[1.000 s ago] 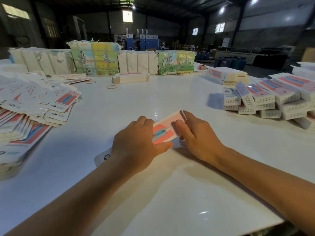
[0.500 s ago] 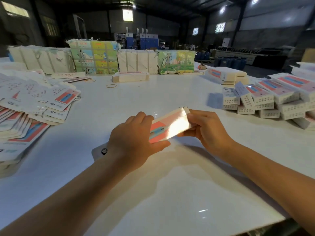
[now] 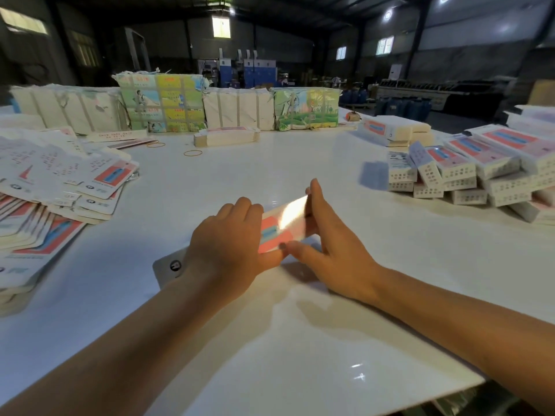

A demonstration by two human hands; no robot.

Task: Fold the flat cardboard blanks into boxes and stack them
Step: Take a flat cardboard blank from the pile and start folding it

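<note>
A white cardboard blank (image 3: 280, 228) with a red and blue panel is tilted up off the white table (image 3: 270, 340) at its middle. My left hand (image 3: 228, 244) grips its near half, fingers curled over the top and thumb under the red panel. My right hand (image 3: 327, 244) holds its far end, fingers stretched up along the edge and thumb along the lower side. A grey flap (image 3: 171, 265) of the blank sticks out below my left wrist. Folded boxes (image 3: 468, 175) are piled at the right. Flat blanks (image 3: 60, 181) lie fanned out at the left.
Wrapped bundles (image 3: 168, 106) line the table's far edge, with a strapped stack of blanks (image 3: 226, 136) in front of them. Two rubber bands (image 3: 192, 152) lie nearby. More folded boxes (image 3: 390, 130) sit at the far right. The table's near right edge (image 3: 390, 394) drops off.
The blank lay flat under both hands, then was lifted and tilted. My right hand has shifted from pressing on it to holding its far end with fingers stretched upward.
</note>
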